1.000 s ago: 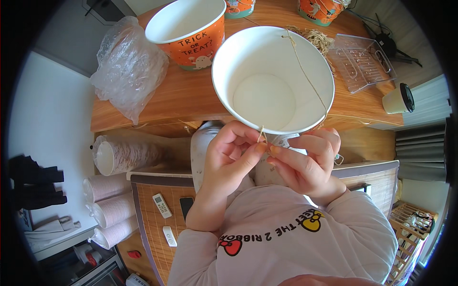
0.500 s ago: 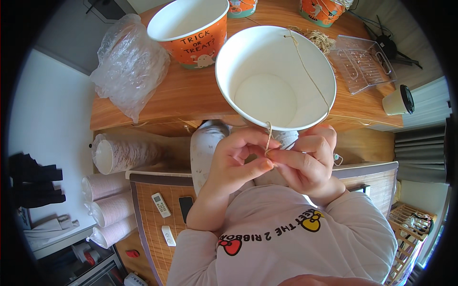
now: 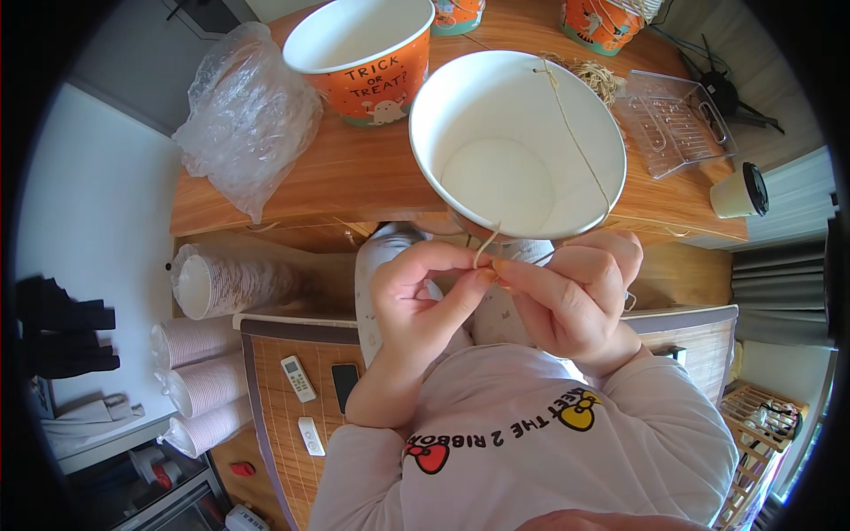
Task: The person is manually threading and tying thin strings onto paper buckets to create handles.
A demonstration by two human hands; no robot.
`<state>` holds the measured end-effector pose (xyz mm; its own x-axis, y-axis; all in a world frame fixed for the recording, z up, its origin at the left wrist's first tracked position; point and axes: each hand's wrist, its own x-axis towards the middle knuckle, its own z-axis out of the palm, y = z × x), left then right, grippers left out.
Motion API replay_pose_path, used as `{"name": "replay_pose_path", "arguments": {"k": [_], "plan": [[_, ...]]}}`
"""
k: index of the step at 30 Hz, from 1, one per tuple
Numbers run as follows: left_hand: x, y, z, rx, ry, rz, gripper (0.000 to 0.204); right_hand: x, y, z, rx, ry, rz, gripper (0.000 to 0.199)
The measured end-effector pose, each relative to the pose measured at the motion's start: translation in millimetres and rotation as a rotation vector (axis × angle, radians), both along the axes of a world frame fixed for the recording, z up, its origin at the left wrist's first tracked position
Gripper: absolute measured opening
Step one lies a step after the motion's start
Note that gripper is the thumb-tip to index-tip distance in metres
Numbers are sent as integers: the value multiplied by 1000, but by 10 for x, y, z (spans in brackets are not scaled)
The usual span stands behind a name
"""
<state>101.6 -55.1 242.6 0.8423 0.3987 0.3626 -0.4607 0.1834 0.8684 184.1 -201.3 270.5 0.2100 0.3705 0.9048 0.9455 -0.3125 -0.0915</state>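
A large paper bucket (image 3: pixel 478 168), white inside, leans its open mouth toward me at the table's front edge. Thin twine (image 3: pixel 574 134) is tied through a hole in its far rim and crosses the mouth to my right hand. Another end loops out at the near rim. My left hand (image 3: pixel 412 296) pinches that loop between thumb and index finger just below the rim. My right hand (image 3: pixel 580 292) is closed against it, its fingertips on the same twine. A thin dark sliver shows by the right fingers; I cannot make out what it is. The knot area is hidden by fingertips.
Back left on the wooden table (image 3: pixel 354 168) stand an orange printed bucket (image 3: pixel 376 84) and a crumpled plastic bag (image 3: pixel 252 119). Twine bundles (image 3: pixel 598 80), a clear tray (image 3: pixel 677 124) and a lidded cup (image 3: pixel 739 192) lie right. Stacked paper buckets (image 3: pixel 199 345) are at left below.
The twine loop at the near rim now slants, pulled down between my fingertips. My left hand has shifted slightly left and up, and the right hand up. The bucket sits slightly further right in view.
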Motion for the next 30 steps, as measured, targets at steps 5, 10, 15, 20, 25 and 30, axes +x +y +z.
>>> {"name": "replay_pose_path", "arguments": {"k": [5, 10, 15, 20, 25, 30], "plan": [[26, 34, 170, 550, -73, 334, 20, 20, 61, 81, -5, -39, -29, 35], [75, 55, 258, 840, -198, 603, 26, 42, 111, 141, -4, -64, -20, 33], [84, 75, 287, 892, -237, 641, 27, 60, 132, 198, -22, -53, -23, 32], [82, 97, 313, 834, -191, 556, 23, 95, 173, 213, 11, -62, -19, 33], [47, 79, 305, 515, -25, 398, 18, 84, 32, 176, -28, -48, 74, 36], [68, 62, 327, 541, -78, 394, 18, 48, 55, 176, -52, 25, 75, 37]]}}
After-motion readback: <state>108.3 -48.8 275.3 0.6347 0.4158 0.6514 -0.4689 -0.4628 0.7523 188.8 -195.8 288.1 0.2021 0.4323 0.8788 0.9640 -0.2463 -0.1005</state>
